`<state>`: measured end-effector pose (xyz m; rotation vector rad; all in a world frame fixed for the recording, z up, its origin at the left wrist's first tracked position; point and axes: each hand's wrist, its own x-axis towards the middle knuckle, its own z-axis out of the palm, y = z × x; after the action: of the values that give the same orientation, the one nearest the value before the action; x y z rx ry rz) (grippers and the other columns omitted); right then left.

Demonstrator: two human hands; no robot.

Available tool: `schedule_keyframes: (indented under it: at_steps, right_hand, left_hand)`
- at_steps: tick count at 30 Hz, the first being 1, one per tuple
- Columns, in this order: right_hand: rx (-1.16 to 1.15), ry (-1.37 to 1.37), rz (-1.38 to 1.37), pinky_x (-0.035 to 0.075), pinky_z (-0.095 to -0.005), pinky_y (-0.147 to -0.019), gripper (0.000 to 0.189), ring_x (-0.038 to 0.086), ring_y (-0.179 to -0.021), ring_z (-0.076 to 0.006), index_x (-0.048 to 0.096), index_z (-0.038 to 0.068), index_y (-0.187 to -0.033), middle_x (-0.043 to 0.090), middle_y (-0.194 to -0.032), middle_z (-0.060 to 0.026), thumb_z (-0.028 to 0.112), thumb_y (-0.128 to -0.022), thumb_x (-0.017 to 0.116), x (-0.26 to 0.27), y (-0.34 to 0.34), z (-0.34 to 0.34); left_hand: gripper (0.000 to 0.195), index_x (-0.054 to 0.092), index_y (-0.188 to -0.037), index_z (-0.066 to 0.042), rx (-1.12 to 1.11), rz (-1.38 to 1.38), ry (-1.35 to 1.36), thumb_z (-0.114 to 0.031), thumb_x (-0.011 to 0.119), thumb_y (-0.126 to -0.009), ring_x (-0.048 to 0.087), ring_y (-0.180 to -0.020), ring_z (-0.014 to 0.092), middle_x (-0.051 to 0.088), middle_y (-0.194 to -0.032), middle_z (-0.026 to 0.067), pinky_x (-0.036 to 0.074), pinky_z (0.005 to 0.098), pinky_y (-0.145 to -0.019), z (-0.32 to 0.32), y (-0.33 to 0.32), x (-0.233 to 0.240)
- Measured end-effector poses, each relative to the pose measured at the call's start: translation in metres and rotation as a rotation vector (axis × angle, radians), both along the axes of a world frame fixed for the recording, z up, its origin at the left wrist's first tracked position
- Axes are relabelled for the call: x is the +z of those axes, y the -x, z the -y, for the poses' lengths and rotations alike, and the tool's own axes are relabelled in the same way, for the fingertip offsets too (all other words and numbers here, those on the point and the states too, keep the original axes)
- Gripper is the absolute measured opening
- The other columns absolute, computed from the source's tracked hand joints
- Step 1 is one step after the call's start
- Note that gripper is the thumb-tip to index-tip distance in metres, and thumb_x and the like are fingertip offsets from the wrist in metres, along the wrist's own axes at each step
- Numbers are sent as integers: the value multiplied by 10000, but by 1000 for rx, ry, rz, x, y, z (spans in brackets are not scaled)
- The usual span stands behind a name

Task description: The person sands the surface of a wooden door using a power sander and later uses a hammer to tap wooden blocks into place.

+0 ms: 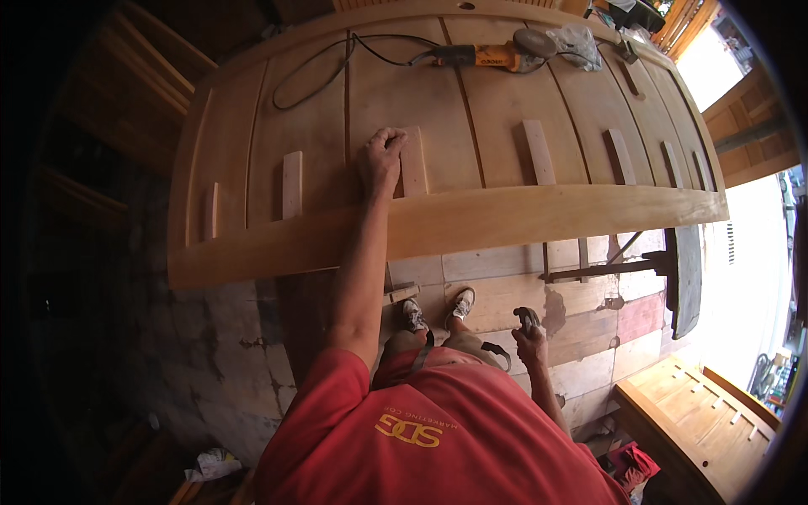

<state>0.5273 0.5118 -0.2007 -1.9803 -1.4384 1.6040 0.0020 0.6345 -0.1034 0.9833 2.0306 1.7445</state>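
Observation:
My left hand [382, 158] reaches onto a large panelled wooden door [404, 82] lying flat before me. Its fingers are bunched against the upper left edge of a pale wooden block [414, 161]. Whether they pinch the block or something small is hidden. That block lies across the panel, its near end at the door's front rail [555, 205]. Down by my right side, my right hand [531, 346] grips a claw hammer [526, 317], head upward. Similar wooden blocks [537, 153] line the rail on both sides, including a nearby left one [292, 185].
An orange angle grinder [489, 57] lies on the door's far side, its black cord [297, 72] looped leftward. Beside it is a clear plastic bag [577, 45]. Below the door's right side stands a metal support [606, 271]. Another panelled door [701, 404] lies at lower right.

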Motion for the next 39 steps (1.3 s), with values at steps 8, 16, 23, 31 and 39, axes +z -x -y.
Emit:
schedule_keyframes:
  at_steps: [8,16,23,31,39]
  right_hand:
    - [-2,-15,-52,386,-283,-405,215,503,-451,-83,626,100,-798,528,-590,32,247,-885,757,30,16,2]
    - [3,-96,-86,388,-261,-466,187,488,-503,-55,699,58,-947,535,-622,44,220,-895,776,94,48,-11]
    - [26,-219,-369,354,-232,-413,233,496,-486,-61,631,29,-1079,554,-664,15,222,-969,701,184,103,-23]
    - [112,-392,-590,363,-209,-435,311,506,-520,-57,631,-28,-1136,585,-739,-17,250,-1005,682,272,212,-67]
    - [269,-492,-377,486,-339,-584,339,621,-636,-162,650,36,-1108,649,-742,-80,357,-1006,689,205,278,-119]
  left_hand:
    - [171,723,-976,-12,0,-20,-56,-177,729,-933,689,-788,136,749,-848,73,539,305,-758,-5,3,-9]
    - [216,733,-972,-33,6,-68,-21,-244,739,-926,724,-795,194,750,-858,118,550,338,-762,-6,11,-21]
    - [168,735,-950,-75,60,-231,104,-241,728,-927,747,-829,271,767,-909,112,571,384,-744,-5,-4,3]
    - [143,731,-953,-71,48,-305,150,-211,710,-932,697,-961,318,752,-999,123,551,433,-848,-5,-1,0]
    - [136,743,-958,-67,41,-323,102,-196,713,-927,693,-964,321,732,-992,125,554,422,-858,-3,0,-2]
